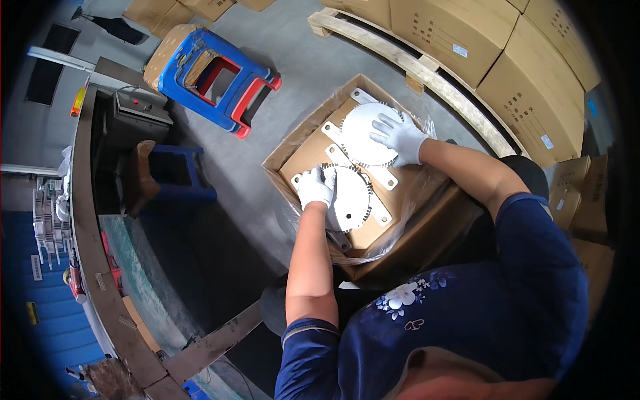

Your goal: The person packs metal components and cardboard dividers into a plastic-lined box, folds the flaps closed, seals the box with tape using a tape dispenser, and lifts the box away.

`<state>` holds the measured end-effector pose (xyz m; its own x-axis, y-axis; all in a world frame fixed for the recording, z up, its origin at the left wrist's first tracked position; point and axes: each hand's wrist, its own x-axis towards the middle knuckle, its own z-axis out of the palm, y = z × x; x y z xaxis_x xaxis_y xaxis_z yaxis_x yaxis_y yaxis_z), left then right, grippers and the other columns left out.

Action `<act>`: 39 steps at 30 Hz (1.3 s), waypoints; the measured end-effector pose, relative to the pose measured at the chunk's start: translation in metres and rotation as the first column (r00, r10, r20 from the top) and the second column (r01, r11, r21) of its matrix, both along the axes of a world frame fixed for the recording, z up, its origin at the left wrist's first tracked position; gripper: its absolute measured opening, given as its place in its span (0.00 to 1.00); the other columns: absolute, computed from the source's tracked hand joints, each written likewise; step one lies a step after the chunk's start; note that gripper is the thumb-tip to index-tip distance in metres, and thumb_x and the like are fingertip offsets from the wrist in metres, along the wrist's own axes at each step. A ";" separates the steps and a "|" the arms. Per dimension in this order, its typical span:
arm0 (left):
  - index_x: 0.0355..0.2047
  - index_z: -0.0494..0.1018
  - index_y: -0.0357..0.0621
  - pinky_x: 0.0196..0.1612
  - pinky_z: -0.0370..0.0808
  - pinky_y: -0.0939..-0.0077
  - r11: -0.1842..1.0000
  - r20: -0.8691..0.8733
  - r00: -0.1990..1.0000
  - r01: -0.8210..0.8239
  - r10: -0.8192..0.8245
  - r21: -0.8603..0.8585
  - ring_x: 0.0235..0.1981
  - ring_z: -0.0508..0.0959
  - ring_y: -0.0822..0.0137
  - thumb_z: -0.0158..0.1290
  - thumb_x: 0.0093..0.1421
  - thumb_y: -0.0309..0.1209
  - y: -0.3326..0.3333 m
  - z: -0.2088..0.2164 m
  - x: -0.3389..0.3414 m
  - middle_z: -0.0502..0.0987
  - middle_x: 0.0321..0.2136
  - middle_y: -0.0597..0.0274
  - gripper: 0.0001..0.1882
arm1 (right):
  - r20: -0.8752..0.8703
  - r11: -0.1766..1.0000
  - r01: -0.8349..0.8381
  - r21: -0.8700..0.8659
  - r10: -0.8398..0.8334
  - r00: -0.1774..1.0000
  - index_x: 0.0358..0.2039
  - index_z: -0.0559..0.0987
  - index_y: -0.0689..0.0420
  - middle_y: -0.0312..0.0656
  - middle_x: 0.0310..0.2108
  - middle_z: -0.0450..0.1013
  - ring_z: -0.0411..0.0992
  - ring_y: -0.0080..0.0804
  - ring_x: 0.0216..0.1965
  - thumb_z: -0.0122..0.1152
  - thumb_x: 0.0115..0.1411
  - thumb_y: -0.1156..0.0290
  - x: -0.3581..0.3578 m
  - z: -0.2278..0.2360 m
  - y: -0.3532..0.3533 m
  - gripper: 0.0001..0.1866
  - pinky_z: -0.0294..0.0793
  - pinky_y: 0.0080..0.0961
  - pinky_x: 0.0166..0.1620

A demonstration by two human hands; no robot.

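Note:
Two round white metal housings (352, 199) with finned rims and flat mounting arms with holes lie side by side in an open cardboard box (283, 143). My left hand (315, 187), in a white glove, is curled over the left rim of the nearer housing, thumb apart from the fingers. My right hand (401, 139), also gloved, rests on the right side of the farther housing (360, 133), its fingers spread flat over the face. Brown cardboard lies beneath both housings. Clear plastic film (417, 200) hangs over the box's edges.
A blue and red plastic stool (223, 80) stands at the far left, another dark blue stool (177, 170) below it. Stacked cartons (450, 40) sit on a wooden pallet (427, 77) at the far right. A workbench edge (87, 200) runs down the left, with metal parts (50, 220) beyond.

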<state>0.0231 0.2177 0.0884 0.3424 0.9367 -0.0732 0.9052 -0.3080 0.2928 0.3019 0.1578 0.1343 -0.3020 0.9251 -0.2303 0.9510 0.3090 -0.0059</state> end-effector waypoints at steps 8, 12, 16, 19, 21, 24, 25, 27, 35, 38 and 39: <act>0.56 0.61 0.39 0.63 0.48 0.57 0.996 -0.106 0.994 0.013 -0.003 0.089 0.55 0.62 0.51 0.47 0.55 0.50 -0.008 -0.010 0.001 0.67 0.50 0.45 0.35 | -0.215 0.975 0.090 0.206 -0.044 0.976 0.62 0.58 0.47 0.43 0.64 0.51 0.45 0.43 0.66 0.68 0.37 0.45 0.009 -0.051 0.000 0.51 0.47 0.60 0.59; 0.56 0.61 0.38 0.63 0.48 0.57 0.951 -0.034 0.996 0.091 -0.084 0.295 0.55 0.63 0.49 0.47 0.56 0.48 -0.032 0.022 0.025 0.66 0.52 0.44 0.33 | -0.152 0.984 0.079 0.161 -0.054 0.987 0.59 0.63 0.47 0.44 0.59 0.59 0.56 0.43 0.61 0.65 0.45 0.55 0.015 -0.020 0.016 0.39 0.61 0.52 0.54; 0.56 0.59 0.38 0.53 0.66 0.64 0.812 0.207 0.868 0.496 -0.452 -0.307 0.51 0.68 0.45 0.48 0.58 0.45 -0.085 0.041 0.068 0.68 0.50 0.42 0.32 | -0.376 0.963 0.241 0.121 -0.180 0.909 0.36 0.78 0.54 0.54 0.33 0.74 0.74 0.48 0.34 0.54 0.49 0.70 0.050 0.011 0.027 0.13 0.71 0.37 0.42; 0.57 0.58 0.37 0.53 0.66 0.66 0.866 0.270 0.905 0.403 -0.329 -0.296 0.51 0.69 0.47 0.51 0.56 0.44 -0.146 0.013 0.100 0.68 0.51 0.42 0.33 | -0.040 0.992 -0.044 0.120 0.049 0.998 0.38 0.79 0.51 0.44 0.43 0.72 0.71 0.45 0.44 0.58 0.45 0.71 0.079 0.001 -0.014 0.17 0.65 0.34 0.50; 0.58 0.57 0.37 0.53 0.66 0.67 0.852 0.216 0.946 0.312 -0.240 -0.420 0.51 0.69 0.47 0.51 0.56 0.43 -0.161 0.000 0.110 0.67 0.52 0.42 0.34 | -0.050 0.982 -0.104 0.159 0.113 0.992 0.39 0.78 0.50 0.43 0.46 0.71 0.70 0.45 0.45 0.59 0.43 0.72 0.074 -0.001 -0.032 0.18 0.63 0.33 0.52; 0.57 0.59 0.37 0.51 0.68 0.68 0.805 0.280 0.959 0.199 -0.043 -0.559 0.49 0.72 0.49 0.52 0.56 0.43 -0.169 -0.008 0.114 0.71 0.48 0.42 0.33 | 0.177 0.961 -0.032 -0.276 0.083 0.981 0.37 0.80 0.52 0.47 0.41 0.74 0.72 0.44 0.42 0.59 0.43 0.73 0.059 0.011 -0.042 0.17 0.68 0.33 0.48; 0.55 0.62 0.39 0.48 0.69 0.67 0.719 0.309 0.943 0.298 -0.121 -0.628 0.45 0.73 0.49 0.51 0.56 0.42 -0.166 -0.008 0.112 0.73 0.44 0.43 0.30 | 0.262 0.964 0.028 -0.263 0.043 0.964 0.34 0.81 0.53 0.46 0.38 0.75 0.74 0.44 0.41 0.59 0.43 0.73 0.058 0.002 -0.042 0.14 0.71 0.34 0.45; 0.53 0.64 0.41 0.46 0.71 0.65 0.622 0.339 0.921 0.383 -0.194 -0.683 0.42 0.75 0.49 0.50 0.57 0.41 -0.160 0.006 0.112 0.75 0.40 0.44 0.26 | 0.326 0.980 0.024 -0.197 0.042 0.944 0.23 0.82 0.56 0.46 0.25 0.76 0.76 0.47 0.30 0.58 0.43 0.73 0.067 0.003 -0.046 0.06 0.75 0.35 0.34; 0.48 0.70 0.45 0.45 0.70 0.63 0.727 0.188 0.786 0.617 -0.589 -0.302 0.41 0.75 0.51 0.42 0.61 0.37 -0.156 0.057 0.105 0.76 0.38 0.47 0.17 | 0.160 0.985 -0.002 -0.171 0.030 0.987 0.25 0.81 0.56 0.49 0.27 0.76 0.74 0.51 0.30 0.57 0.44 0.72 0.092 0.068 -0.046 0.07 0.73 0.38 0.33; 0.52 0.67 0.45 0.52 0.67 0.67 0.833 0.428 0.898 0.311 -0.100 -0.457 0.46 0.73 0.53 0.46 0.60 0.43 -0.122 0.055 0.085 0.75 0.42 0.50 0.23 | -0.110 0.993 0.093 0.077 -0.084 0.990 0.25 0.81 0.54 0.48 0.26 0.76 0.74 0.51 0.29 0.58 0.44 0.70 0.103 0.051 -0.026 0.07 0.73 0.37 0.31; 0.50 0.69 0.43 0.52 0.67 0.67 0.853 0.474 0.880 0.219 0.039 -0.475 0.46 0.73 0.54 0.48 0.60 0.44 -0.112 0.059 0.076 0.76 0.41 0.52 0.23 | -0.069 0.991 0.126 0.041 -0.123 0.990 0.27 0.81 0.52 0.47 0.26 0.76 0.74 0.49 0.29 0.56 0.45 0.69 0.098 0.045 -0.014 0.08 0.73 0.36 0.31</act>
